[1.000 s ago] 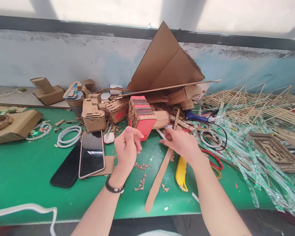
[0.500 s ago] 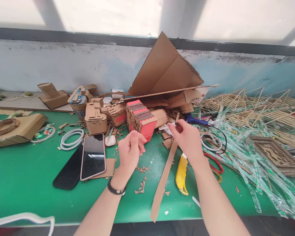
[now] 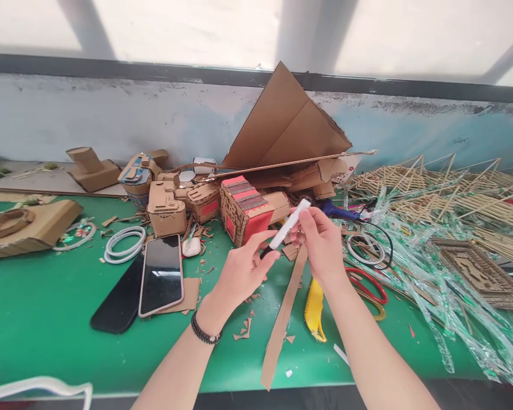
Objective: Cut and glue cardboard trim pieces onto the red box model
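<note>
A white marker with a black cap (image 3: 289,223) is held slantwise between my two hands above the table. My left hand (image 3: 242,272) pinches its lower, black end. Fingers of my right hand (image 3: 320,242) are closed on the upper white end. Under my right hand lies a long cardboard strip (image 3: 285,319), running toward the table's front edge. A yellow utility knife (image 3: 314,310) rests just right of the strip. Behind my left hand stands a red and brown cardboard box (image 3: 256,219) with striped top.
Two phones (image 3: 161,276) lie on the left, near a coiled white cable (image 3: 125,245). Scissors with red handles (image 3: 370,285), a blue glue gun (image 3: 340,210) and clear plastic wrap (image 3: 427,285) are on the right. Cardboard models (image 3: 166,213) and a large cardboard sheet (image 3: 288,117) stand behind.
My right hand has lifted the marker up from beside the strip's far end. My left hand has moved right and taken hold of its black end.
</note>
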`<action>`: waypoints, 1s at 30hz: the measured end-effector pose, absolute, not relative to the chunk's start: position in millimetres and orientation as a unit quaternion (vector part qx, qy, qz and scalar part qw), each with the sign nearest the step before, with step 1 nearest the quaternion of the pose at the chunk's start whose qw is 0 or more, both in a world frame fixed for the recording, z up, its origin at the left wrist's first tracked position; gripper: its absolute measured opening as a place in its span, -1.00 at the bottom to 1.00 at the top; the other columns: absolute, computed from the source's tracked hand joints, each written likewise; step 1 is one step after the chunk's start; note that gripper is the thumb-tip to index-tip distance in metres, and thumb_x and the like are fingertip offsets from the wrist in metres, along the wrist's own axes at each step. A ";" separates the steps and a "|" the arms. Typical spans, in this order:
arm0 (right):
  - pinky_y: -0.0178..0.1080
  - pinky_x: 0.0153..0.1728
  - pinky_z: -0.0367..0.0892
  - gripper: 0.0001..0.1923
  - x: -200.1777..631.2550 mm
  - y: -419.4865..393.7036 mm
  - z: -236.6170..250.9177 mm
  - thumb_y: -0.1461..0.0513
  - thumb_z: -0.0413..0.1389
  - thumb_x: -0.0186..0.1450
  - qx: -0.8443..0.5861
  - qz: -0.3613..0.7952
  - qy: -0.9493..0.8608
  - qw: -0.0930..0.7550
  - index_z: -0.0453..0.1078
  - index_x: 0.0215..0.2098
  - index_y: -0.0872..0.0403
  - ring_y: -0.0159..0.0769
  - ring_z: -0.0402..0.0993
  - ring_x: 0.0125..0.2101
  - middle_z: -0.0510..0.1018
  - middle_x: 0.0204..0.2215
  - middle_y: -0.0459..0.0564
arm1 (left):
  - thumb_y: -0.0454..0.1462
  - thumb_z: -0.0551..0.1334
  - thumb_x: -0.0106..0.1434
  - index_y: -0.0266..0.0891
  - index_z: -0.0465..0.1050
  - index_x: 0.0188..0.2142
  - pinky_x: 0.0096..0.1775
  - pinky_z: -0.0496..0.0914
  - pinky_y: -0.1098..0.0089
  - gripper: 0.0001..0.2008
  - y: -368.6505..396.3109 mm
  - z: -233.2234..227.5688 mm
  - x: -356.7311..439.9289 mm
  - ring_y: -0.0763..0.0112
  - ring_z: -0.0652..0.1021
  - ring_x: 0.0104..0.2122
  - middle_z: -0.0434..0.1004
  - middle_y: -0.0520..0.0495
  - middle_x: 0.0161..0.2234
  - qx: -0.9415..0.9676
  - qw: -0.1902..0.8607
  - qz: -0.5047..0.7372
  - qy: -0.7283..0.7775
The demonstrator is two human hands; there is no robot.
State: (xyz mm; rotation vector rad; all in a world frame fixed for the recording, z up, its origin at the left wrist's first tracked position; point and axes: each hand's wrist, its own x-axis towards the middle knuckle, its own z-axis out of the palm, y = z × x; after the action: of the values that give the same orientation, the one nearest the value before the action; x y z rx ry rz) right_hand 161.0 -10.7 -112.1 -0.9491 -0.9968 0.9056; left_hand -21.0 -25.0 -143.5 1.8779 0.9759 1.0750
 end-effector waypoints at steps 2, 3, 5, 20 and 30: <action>-0.34 -0.66 0.26 -0.61 162.6 -9.7 -112.5 -0.06 0.38 0.30 -0.419 0.367 -0.438 0.705 0.47 -0.07 -0.04 -0.40 0.33 -0.64 0.42 -0.58 -0.25 | -0.01 0.18 0.53 -0.06 0.45 0.24 -0.50 0.48 0.52 -0.61 -25.3 -144.9 -20.7 0.57 0.57 -0.61 0.73 0.00 -0.22 0.726 0.366 0.434 0.389; -0.35 -0.66 0.23 -0.65 164.1 -9.0 -112.6 -0.03 0.37 0.32 -0.420 0.340 -0.434 0.721 0.45 -0.09 -0.05 -0.43 0.27 -0.67 0.37 -0.61 -0.28 | -0.01 0.18 0.54 -0.06 0.45 0.23 -0.53 0.46 0.53 -0.62 -25.4 -145.2 -20.5 0.59 0.55 -0.62 0.72 0.00 -0.19 0.717 0.361 0.449 0.392; -0.36 -0.65 0.24 -0.73 167.1 -7.5 -112.8 0.02 0.34 0.36 -0.432 0.281 -0.430 0.741 0.44 -0.16 -0.04 -0.45 0.26 -0.65 0.35 -0.60 -0.28 | -0.02 0.18 0.53 -0.05 0.45 0.22 -0.56 0.43 0.54 -0.63 -25.5 -145.4 -20.2 0.62 0.54 -0.63 0.72 -0.01 -0.14 0.698 0.352 0.484 0.394; -0.35 -0.69 0.05 -0.47 146.9 -25.0 -117.7 -0.14 0.22 0.42 -0.392 0.356 -0.523 0.668 0.51 -0.49 0.07 -0.51 0.11 -0.70 0.27 -0.64 -0.21 | -0.02 0.16 0.52 -0.19 0.46 -0.14 -0.56 0.33 0.53 -0.70 -28.1 -133.6 -14.1 0.57 0.47 -0.67 0.47 0.15 -0.51 0.718 0.468 0.371 0.357; -0.37 -0.71 0.25 -0.58 192.7 -6.9 -94.3 -0.15 0.22 0.40 -0.369 0.214 -0.334 0.841 0.48 -0.30 0.01 -0.42 0.37 -0.66 0.34 -0.59 -0.24 | 0.04 0.22 0.46 -0.18 0.40 -0.28 -0.51 0.38 0.51 -0.65 -34.0 -132.0 -13.0 0.50 0.52 -0.61 0.44 0.14 -0.54 0.647 0.630 0.256 0.344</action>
State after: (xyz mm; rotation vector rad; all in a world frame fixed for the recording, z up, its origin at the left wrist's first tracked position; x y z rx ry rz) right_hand 192.7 -6.9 -94.3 -0.7794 -0.7053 0.4524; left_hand -13.0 -34.0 -132.0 1.4825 0.7885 0.5852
